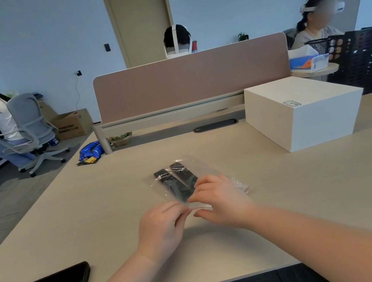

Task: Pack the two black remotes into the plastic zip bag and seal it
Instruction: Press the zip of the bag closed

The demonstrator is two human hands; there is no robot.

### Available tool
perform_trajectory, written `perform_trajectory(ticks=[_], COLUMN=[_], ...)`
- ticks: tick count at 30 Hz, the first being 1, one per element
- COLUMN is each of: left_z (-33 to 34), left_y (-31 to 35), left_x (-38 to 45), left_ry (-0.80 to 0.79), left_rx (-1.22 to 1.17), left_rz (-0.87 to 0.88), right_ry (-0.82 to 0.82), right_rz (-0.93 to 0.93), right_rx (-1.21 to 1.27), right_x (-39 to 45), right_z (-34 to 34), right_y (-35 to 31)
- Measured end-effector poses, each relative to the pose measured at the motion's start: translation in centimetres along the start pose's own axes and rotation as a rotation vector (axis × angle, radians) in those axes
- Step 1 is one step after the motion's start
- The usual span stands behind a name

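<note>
Since both remotes [176, 183] lie inside, the thin, slippery bag [200, 170] likely crumples easily, so left hand [161, 230] and right hand [221, 200] pinch its near mouth edge.

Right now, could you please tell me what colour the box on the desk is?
The box is plain white, seen best in the head view.

From my feed I can read no text. The white box [302, 110] on the desk [94, 216] carries a small dark-outlined label on top (characters too blurred to make out), and the cardboard box [71, 126] on the floor by the wall shows dark print that stays illegible.
</note>
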State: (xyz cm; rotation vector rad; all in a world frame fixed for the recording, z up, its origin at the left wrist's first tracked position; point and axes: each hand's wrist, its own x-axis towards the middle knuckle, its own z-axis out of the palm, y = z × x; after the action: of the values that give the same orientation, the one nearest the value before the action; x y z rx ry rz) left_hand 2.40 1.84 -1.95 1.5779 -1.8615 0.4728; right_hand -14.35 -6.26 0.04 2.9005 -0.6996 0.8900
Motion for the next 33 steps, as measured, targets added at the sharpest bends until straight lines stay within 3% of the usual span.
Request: perform_trajectory(ticks=[21, 33], left_z=[-0.3, -0.6], left_y=[-0.4, 0.2], left_x=[0.2, 0.7], left_ry=[-0.026, -0.082], left_rx=[0.055, 0.111], left_rz=[0.139, 0.142], right_ry=[0.155, 0.138], right_rz=[-0.127, -0.207], right_rx=[-0.107, -0.163], right_x=[0.9, 0.1], right_z=[0.9, 1.0], right_y=[-0.4, 0.4])
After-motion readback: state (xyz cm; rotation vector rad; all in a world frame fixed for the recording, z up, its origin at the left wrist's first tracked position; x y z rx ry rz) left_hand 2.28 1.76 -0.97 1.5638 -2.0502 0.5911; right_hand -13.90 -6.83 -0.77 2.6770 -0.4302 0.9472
